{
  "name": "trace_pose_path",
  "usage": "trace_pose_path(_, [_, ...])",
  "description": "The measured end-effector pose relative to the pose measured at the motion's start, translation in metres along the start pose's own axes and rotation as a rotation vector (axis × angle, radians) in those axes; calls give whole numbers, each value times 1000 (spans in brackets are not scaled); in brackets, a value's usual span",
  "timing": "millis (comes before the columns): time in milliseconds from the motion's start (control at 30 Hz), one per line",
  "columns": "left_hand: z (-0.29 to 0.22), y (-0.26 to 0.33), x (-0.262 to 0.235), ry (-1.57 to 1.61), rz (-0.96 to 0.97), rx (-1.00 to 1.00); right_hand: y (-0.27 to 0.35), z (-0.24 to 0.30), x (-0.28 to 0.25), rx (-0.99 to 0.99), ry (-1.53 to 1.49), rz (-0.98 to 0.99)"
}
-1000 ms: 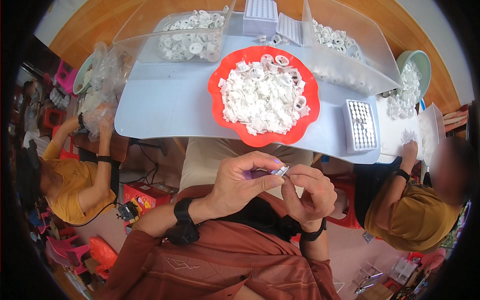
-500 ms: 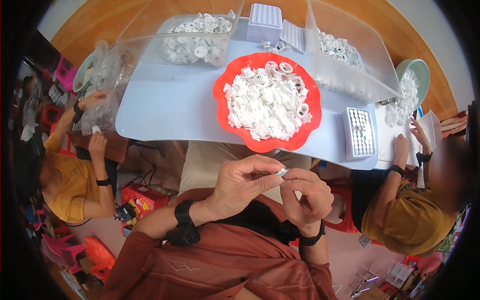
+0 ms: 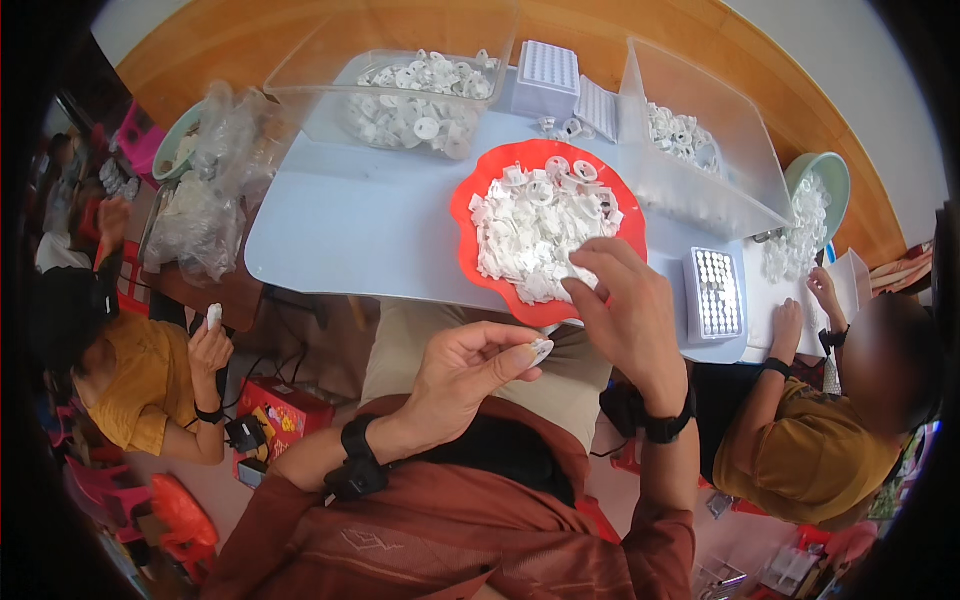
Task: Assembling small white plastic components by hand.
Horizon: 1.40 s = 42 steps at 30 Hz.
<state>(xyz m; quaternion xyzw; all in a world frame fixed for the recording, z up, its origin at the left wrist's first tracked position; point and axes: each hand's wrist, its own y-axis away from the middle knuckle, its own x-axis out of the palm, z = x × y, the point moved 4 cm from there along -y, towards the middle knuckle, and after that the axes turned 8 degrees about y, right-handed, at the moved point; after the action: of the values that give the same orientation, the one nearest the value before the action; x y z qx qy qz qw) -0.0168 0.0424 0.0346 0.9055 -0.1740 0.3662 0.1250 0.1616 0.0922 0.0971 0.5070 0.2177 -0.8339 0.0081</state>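
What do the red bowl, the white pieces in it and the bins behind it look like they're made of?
Red bowl: likely moulded plastic, glossy, with a wavy, evenly coloured rim. White pieces: probably plastic too, small opaque rings and caps of similar shape; the left hand pinches one piece, while the right hand reaches into the bowl. Bins: clear rigid plastic; their contents show through the walls.

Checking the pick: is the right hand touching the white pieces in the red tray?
Touching. The head view shows the right hand with fingertips resting on the white pieces heaped in the red tray.
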Motion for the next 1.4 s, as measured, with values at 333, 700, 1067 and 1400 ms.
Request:
trace_pose_path(333, [-5, 3, -11, 26, -10, 21, -49, -14, 40, -7, 412, 215])
trace_pose_path(700, [-10, 3, -23, 60, -31, 19, -48, -9, 43, 16, 344, 117])
trace_pose_path(1067, [-10, 4, -25, 54, -50, -6, -45, -13, 38, 0, 303, -11])
trace_pose_path(1400, [-15, 0, -23, 51, -31, 31, -31, -2, 27, 67, -5, -40])
